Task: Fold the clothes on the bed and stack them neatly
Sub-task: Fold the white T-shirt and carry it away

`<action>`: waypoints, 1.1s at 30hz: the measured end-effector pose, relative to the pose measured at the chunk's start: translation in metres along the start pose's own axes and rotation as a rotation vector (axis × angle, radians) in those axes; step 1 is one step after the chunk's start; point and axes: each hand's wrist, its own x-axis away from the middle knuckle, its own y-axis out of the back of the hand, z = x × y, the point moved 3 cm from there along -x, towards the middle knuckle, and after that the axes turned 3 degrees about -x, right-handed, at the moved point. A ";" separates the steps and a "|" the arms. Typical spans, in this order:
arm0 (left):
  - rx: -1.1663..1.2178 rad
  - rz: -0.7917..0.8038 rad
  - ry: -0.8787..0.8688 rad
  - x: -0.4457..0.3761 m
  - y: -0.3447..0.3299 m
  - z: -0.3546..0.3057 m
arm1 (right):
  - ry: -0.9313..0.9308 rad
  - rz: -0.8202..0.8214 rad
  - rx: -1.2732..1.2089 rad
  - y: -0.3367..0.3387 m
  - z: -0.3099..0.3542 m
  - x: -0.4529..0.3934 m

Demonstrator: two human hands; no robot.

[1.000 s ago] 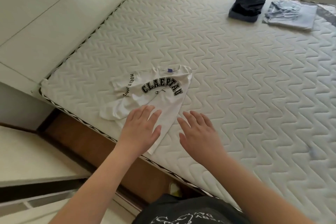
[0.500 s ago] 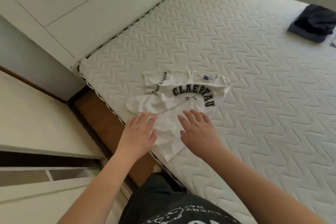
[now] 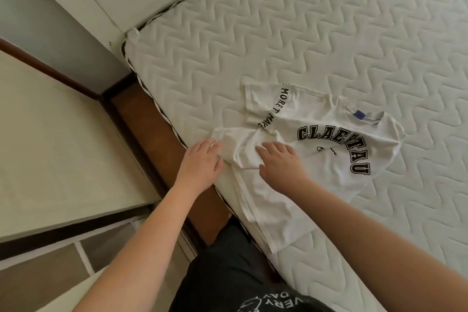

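Both hands lie flat, fingers straight: the left hand (image 3: 202, 162) touches the white T-shirt (image 3: 329, 159) sleeve, the right hand (image 3: 279, 163) presses the body. Best smooth wrinkles outward before folding.

Both hands (image 3: 200, 164) now on shirt (image 3: 329, 154)

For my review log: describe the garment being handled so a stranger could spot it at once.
Start at the quilted white mattress and go to its near edge beside the brown bed frame. There lies a white T-shirt, with the left hand and right hand flat on its crumpled side. Its arched black letters and small purple neck tag mark it out.
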 end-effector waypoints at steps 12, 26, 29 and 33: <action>0.194 0.150 0.211 -0.075 -0.115 0.101 | 0.044 0.271 -0.197 -0.109 0.037 -0.180; 0.586 0.318 0.382 -0.063 -0.204 0.051 | -0.052 0.195 -0.131 -0.164 0.021 -0.222; 0.674 0.422 0.433 -0.063 -0.216 0.028 | -0.171 0.156 -0.430 -0.143 -0.006 -0.211; 0.681 0.421 0.524 -0.069 -0.225 -0.004 | -0.302 -0.005 -0.654 -0.108 -0.044 -0.180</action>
